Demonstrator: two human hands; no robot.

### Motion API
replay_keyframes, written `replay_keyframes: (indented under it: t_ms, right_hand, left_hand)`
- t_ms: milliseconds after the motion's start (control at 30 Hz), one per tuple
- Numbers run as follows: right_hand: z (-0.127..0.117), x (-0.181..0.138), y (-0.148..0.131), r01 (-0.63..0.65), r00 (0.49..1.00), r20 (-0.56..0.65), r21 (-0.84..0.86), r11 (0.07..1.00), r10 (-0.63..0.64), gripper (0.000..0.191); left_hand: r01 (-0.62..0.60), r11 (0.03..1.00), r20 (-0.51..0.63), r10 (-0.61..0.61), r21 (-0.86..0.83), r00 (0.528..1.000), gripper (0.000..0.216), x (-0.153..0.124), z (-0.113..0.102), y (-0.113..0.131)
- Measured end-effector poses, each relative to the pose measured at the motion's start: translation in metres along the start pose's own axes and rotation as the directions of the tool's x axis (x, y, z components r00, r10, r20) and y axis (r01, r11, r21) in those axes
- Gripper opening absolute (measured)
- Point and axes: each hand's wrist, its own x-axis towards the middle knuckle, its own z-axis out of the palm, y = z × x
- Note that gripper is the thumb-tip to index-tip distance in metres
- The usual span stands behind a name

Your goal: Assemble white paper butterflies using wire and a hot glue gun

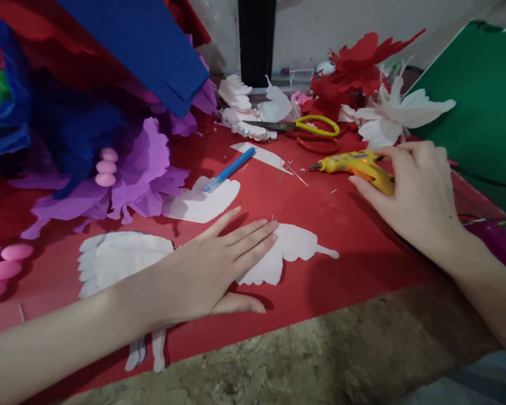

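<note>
One left hand (225,256), one right hand (424,191), one glue gun (348,162), one blue pen (231,167) and three pink ovals (106,167) on purple petals (145,154) were counted. White paper layers (126,253) could not be tallied.

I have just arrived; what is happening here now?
A person's left hand lies flat over a white cutout on the red surface. The right hand is at the handle of a yellow glue gun, though I cannot tell whether it grips it. Beyond the cutout lie a blue pen and scissors.
</note>
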Motion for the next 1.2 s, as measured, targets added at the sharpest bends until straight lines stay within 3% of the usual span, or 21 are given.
replay_keyframes:
  t_ms: [133, 300, 467, 533, 667, 900, 1200]
  right_hand:
    - [-0.002, -0.010, -0.014, 0.281, 0.946, -0.232, 0.234, 0.931, -0.227, 0.036]
    - [-0.015, -0.021, -0.040, 0.479, 0.877, -0.272, 0.444, 0.757, -0.396, 0.015]
    - [-0.017, -0.025, -0.053, 0.696, 0.691, -0.301, 0.523, 0.492, -0.657, 0.021]
    - [-0.012, -0.026, -0.055, 0.727, 0.653, -0.324, 0.521, 0.448, -0.684, 0.024]
    - [-0.001, -0.030, -0.056, 0.721, 0.667, -0.350, 0.524, 0.452, -0.658, 0.026]
    - [-0.001, -0.032, -0.056, 0.711, 0.679, -0.336, 0.524, 0.469, -0.653, 0.025]
    - [0.000, -0.031, -0.056, 0.717, 0.672, -0.345, 0.525, 0.459, -0.655, 0.023]
  left_hand:
    - [-0.049, 0.998, -0.016, 0.049, 0.034, 0.999, 0.064, 0.000, 0.000, -0.001]
    - [-0.073, 0.996, -0.023, 0.074, 0.054, 0.997, 0.062, 0.000, 0.001, -0.001]
    - [-0.079, 0.996, -0.008, 0.079, 0.034, 0.997, 0.063, 0.001, 0.000, -0.001]
    - [-0.085, 0.996, -0.006, 0.085, 0.020, 0.996, 0.065, 0.000, -0.001, -0.001]
    - [-0.079, 0.997, 0.006, 0.079, -0.010, 0.997, 0.074, -0.001, -0.004, -0.004]
    - [-0.111, 0.986, 0.102, 0.124, -0.124, 0.987, 0.068, 0.001, -0.009, -0.006]
    - [-0.204, 0.976, 0.094, 0.211, -0.076, 0.973, 0.056, 0.003, -0.008, -0.006]
